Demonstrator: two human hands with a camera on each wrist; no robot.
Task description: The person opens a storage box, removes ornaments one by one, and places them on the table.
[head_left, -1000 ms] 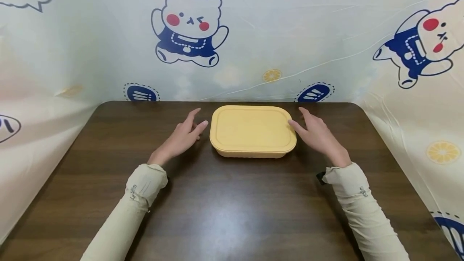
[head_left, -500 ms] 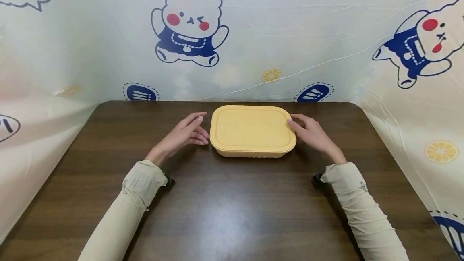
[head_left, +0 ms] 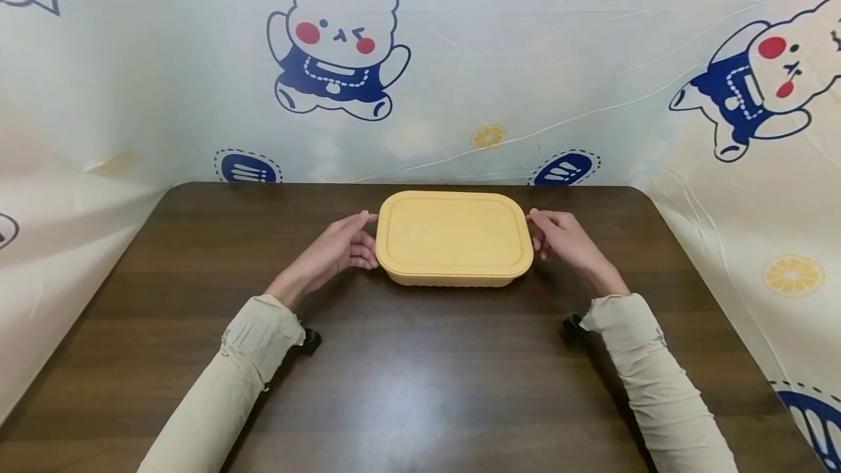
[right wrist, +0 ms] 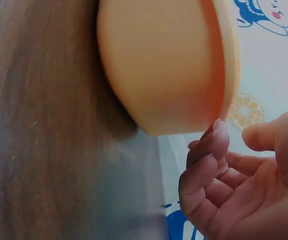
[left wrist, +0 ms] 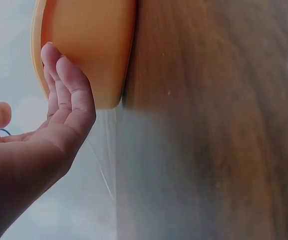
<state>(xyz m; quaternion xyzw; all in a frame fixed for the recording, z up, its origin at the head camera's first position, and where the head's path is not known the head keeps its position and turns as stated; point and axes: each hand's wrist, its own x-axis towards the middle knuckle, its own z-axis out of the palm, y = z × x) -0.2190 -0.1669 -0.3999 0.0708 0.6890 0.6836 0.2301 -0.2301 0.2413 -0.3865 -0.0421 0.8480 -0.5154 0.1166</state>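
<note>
- The yellow box (head_left: 453, 280) sits on the brown worktop (head_left: 394, 356), close to the far edge and nearer the far right corner than the far left corner; it has not moved, and its yellow lid (head_left: 455, 232) is on
- The left hand (head_left: 333, 248) was just beside the box a moment ago; now its fingers (left wrist: 74, 82) have come up to the left end and look to be touching it; the hand is open, with the fingers a little bent and the thumb held apart
- The right hand (head_left: 571, 243) had its thumb on top of the lid; now the thumb is off, and a fingertip is at the rim on the right end; the fingers are bent but loose and do not seem to grip
- So there is 1 hand at each short end; I think this means both hands are in place, but nothing is lifted
- 2 pale sleeves, a left sleeve (head_left: 210, 385) and a right sleeve (head_left: 657, 385), reach in over the near part of the worktop
- Past the far edge hangs a pale cloth (head_left: 525, 57) with 2 bears on it
</note>
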